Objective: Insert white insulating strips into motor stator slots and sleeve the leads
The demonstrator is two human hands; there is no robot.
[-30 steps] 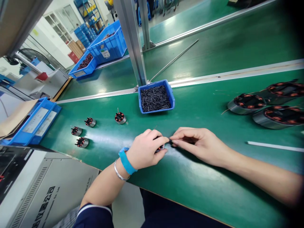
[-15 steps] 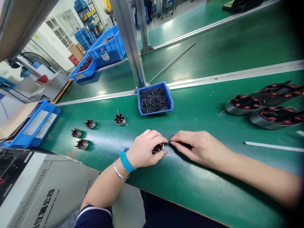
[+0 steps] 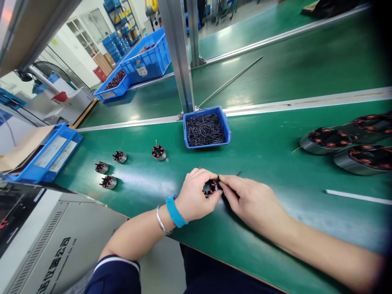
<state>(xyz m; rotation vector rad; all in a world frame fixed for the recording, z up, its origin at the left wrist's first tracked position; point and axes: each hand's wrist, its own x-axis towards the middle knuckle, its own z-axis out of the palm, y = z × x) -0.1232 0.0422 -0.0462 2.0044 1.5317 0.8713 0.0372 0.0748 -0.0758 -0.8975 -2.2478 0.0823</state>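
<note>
My left hand [image 3: 199, 192] curls around a small motor stator [image 3: 210, 188] on the green bench, thumb and fingers gripping its rim. Copper windings and dark slots show inside the ring. At the stator's right edge, my right hand [image 3: 251, 200] pinches a thin black piece [image 3: 218, 179] between thumb and forefinger; most of it is hidden by the fingertips. Past the right knuckles a short dark sliver [image 3: 239, 173] shows. Just behind the hands, a blue bin [image 3: 207, 145] holds many short black tube-like pieces [image 3: 205, 128].
Several similar stators stand to the left, one [image 3: 159, 152] with an upright wire. Larger-looking stators [image 3: 327, 141] cluster at the right, near a white stick [image 3: 358, 197]. A metal post [image 3: 179, 61] and a rail [image 3: 275, 106] run behind the bin. Blue document trays [image 3: 45, 159] lie far left.
My right hand has come left against the stator's edge, closing the small gap between the hands. The stator is tilted more toward me, and the whole view has shifted slightly.
</note>
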